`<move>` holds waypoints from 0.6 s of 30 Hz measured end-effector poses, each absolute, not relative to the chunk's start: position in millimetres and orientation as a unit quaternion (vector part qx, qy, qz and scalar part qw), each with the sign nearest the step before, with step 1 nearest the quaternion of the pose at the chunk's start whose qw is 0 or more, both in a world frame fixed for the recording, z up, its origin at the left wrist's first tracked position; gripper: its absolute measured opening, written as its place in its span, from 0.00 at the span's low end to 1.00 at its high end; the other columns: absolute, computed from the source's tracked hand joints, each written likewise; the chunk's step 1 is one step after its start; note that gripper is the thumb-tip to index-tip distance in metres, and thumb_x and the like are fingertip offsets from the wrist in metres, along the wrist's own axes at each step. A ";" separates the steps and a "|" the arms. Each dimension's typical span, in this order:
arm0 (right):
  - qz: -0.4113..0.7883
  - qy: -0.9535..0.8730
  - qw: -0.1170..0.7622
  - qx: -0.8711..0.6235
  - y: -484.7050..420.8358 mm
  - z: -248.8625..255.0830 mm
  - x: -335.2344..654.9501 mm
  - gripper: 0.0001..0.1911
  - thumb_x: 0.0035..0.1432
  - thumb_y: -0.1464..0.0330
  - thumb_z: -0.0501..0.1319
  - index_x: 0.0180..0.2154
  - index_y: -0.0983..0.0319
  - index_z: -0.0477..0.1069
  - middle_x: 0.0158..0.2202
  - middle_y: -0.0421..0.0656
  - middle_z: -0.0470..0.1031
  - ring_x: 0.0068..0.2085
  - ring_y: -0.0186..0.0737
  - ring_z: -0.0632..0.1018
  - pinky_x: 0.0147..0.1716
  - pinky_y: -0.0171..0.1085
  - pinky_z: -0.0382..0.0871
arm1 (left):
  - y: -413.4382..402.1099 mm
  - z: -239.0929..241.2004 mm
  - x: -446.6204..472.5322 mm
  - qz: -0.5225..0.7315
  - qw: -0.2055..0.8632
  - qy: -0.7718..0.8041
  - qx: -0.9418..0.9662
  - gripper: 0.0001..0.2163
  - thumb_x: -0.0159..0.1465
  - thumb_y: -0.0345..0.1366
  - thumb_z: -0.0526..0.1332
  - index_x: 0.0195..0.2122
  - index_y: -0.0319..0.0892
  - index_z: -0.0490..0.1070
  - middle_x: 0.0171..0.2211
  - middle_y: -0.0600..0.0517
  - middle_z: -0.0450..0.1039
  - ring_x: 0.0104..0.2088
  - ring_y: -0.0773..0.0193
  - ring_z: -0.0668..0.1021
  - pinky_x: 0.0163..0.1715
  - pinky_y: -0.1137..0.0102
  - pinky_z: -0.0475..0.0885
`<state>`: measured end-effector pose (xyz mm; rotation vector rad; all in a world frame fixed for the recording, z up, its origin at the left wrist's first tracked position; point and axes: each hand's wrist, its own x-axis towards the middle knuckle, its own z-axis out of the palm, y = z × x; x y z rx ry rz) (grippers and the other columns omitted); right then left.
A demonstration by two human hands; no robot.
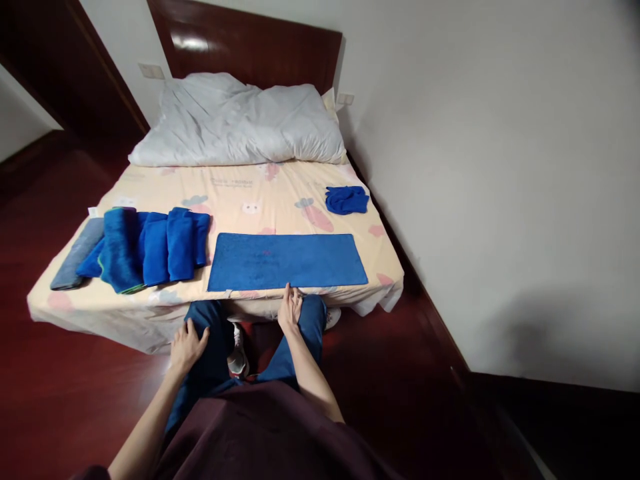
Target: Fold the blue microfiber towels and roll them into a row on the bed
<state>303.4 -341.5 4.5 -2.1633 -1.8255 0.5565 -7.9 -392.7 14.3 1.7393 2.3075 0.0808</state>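
Note:
A blue towel (289, 260) lies flat and spread out at the front edge of the bed, with a small reddish mark on it. My right hand (290, 310) is at my right knee, its index finger stretched to the towel's near edge and nothing visible in it. On my left knee rests my left hand (187, 345), empty, with its fingers apart. To the left of the flat towel sits a row of several folded or rolled blue towels (156, 247), one edged in green. A grey-blue folded towel (80, 257) is at the row's far left.
A crumpled blue cloth (347, 200) lies near the bed's right side. Behind, a pale quilt (240, 123) is bunched against the dark wooden headboard (255, 43). The patterned bedsheet (250, 190) covers the bed. A white wall (490, 173) stands to the right.

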 end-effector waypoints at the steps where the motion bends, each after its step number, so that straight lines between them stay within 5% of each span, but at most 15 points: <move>1: 0.195 -0.628 0.128 -0.743 -342.5 4.6 304.1 0.42 0.59 0.81 0.51 0.72 0.68 0.41 0.68 0.56 0.60 0.72 0.49 0.50 0.65 0.50 0.47 | -379.8 18.0 -4.4 0.029 0.103 0.761 0.640 0.31 0.66 0.46 0.48 0.65 0.31 0.60 0.64 0.31 0.61 0.62 0.38 0.66 0.59 0.49 0.63; 6: 0.210 -0.628 0.149 -0.734 -346.2 0.5 312.2 0.43 0.58 0.83 0.49 0.72 0.64 0.42 0.68 0.53 0.61 0.73 0.49 0.50 0.64 0.50 0.54 | -258.9 62.9 60.7 0.008 0.121 0.569 0.813 0.22 0.65 0.35 0.47 0.53 0.42 0.75 0.54 0.40 0.74 0.56 0.49 0.72 0.59 0.58 0.66; 11: 0.216 -0.631 0.162 -0.728 -346.0 -10.8 319.6 0.42 0.60 0.83 0.46 0.72 0.57 0.43 0.68 0.49 0.60 0.72 0.49 0.55 0.63 0.51 0.59 | -115.5 99.7 178.0 -0.027 0.163 0.504 0.848 0.19 0.62 0.32 0.53 0.50 0.41 0.78 0.50 0.39 0.77 0.53 0.53 0.75 0.56 0.63 0.68; 18: 0.208 -0.624 0.142 -0.740 -343.0 -29.5 322.3 0.38 0.63 0.81 0.43 0.72 0.61 0.45 0.69 0.48 0.59 0.72 0.46 0.54 0.63 0.48 0.62 | -11.1 64.4 287.6 -0.054 0.204 0.525 0.824 0.20 0.60 0.29 0.57 0.54 0.37 0.75 0.49 0.36 0.77 0.53 0.52 0.75 0.52 0.63 0.70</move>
